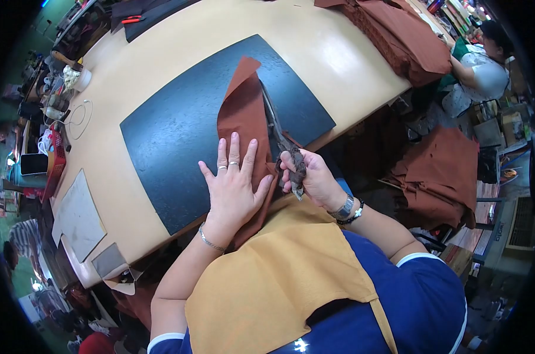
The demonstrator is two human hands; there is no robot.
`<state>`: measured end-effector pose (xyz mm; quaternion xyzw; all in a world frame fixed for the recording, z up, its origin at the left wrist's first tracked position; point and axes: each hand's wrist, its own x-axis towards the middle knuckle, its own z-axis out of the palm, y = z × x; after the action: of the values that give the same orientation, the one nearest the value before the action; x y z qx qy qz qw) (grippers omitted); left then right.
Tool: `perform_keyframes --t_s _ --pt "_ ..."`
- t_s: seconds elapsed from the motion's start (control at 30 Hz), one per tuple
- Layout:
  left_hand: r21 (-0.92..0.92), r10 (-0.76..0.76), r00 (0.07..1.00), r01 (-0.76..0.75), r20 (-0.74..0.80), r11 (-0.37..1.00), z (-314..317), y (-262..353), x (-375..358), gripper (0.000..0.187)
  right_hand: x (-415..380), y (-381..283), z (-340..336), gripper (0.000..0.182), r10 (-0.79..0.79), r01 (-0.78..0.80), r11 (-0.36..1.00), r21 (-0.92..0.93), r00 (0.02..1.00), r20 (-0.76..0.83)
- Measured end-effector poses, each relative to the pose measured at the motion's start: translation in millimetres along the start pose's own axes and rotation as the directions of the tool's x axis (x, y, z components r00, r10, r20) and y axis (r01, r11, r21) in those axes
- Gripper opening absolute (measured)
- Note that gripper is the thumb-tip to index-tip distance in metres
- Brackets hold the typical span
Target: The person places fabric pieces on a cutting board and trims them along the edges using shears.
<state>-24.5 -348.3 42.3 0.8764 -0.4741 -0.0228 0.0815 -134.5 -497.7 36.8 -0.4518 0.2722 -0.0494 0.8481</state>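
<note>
A long strip of reddish-brown leather (239, 113) lies over the dark cutting mat (167, 141), its far end curling up and its near end hanging past the table edge toward my apron. My left hand (235, 186) rests flat on the leather, fingers spread. In my right hand (315, 180) are large scissors (277, 127) with cloth-wrapped handles. Their long blades point away from me along the right edge of the leather. My fingers are wrapped round the handles.
More brown leather (391, 41) is heaped at the table's far right, near a seated person (480, 68). Another pile (436, 177) stands lower right. Red-handled pliers (133, 20), a white pot with a brush (77, 78), a grey sheet (80, 218) and a red basket (55, 162) lie around the table.
</note>
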Motion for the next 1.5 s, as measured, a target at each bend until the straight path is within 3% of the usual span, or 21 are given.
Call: perform_keyframes --t_s 0.13,0.23,0.5,0.6,0.73,0.83,0.93,0.97,1.07,1.1,1.27,1.5 --pt "-0.010 0.000 1.000 0.000 0.004 1.000 -0.1 -2.0 -0.1 0.069 -2.1 2.2 -3.4 0.031 -0.005 0.005 1.000 0.013 1.000 -0.013" --pt "-0.014 -0.032 0.999 0.032 -0.003 0.999 -0.2 -8.4 2.2 0.069 -6.3 -1.7 -6.9 0.034 0.018 -0.004 0.983 0.184 0.997 -0.074" --pt "0.016 -0.043 0.998 0.044 -0.044 0.999 -4.2 -49.3 20.7 0.066 -3.6 -7.5 -33.3 0.042 -0.072 0.080 0.994 0.078 0.992 -0.103" --pt "0.001 -0.068 0.997 0.069 -0.048 0.998 -6.8 -63.0 35.9 0.063 -2.0 -5.6 -36.8 0.037 -0.079 0.086 0.992 0.097 0.994 -0.074" --pt "-0.017 -0.028 0.964 0.025 -0.265 1.000 -1.3 -68.6 45.0 0.051 -1.6 -4.5 -38.9 0.036 -0.088 0.092 0.990 0.107 0.995 -0.045" --pt "-0.020 -0.025 0.999 0.024 -0.043 1.000 -27.8 -76.7 65.9 0.041 -2.3 -3.1 -41.2 0.036 -0.081 0.084 0.994 0.072 0.996 -0.036" --pt "0.118 0.121 0.992 -0.117 -0.029 0.986 -34.9 -91.3 94.7 0.034 -2.6 -6.1 -41.1 0.037 -0.042 0.042 0.999 0.025 0.999 -0.021" --pt "0.084 0.224 0.972 -0.217 -0.072 0.972 -23.2 -103.7 104.0 0.041 -5.3 -6.3 -40.1 0.038 -0.019 0.019 1.000 0.008 1.000 -0.012" --pt "-0.085 0.131 0.978 -0.146 -0.161 0.986 5.4 -111.7 109.5 0.052 -15.6 -6.9 -37.1 0.042 0.071 -0.071 0.997 -0.016 0.996 0.047" --pt "-0.051 0.105 0.992 -0.108 -0.067 0.993 2.4 -110.5 110.8 0.060 -18.1 -5.0 -36.1 0.042 0.083 -0.081 0.996 -0.030 0.993 0.083" --pt "-0.040 -0.036 0.992 0.032 -0.120 0.999 15.5 -85.9 98.7 0.060 -12.8 2.4 -27.6 0.043 0.135 -0.131 0.991 -0.034 0.974 0.181" --pt "-0.017 -0.052 0.991 0.050 -0.120 0.999 13.0 -70.5 80.0 0.061 2.6 -8.7 5.3 0.043 0.124 -0.123 0.992 -0.004 0.991 0.058"
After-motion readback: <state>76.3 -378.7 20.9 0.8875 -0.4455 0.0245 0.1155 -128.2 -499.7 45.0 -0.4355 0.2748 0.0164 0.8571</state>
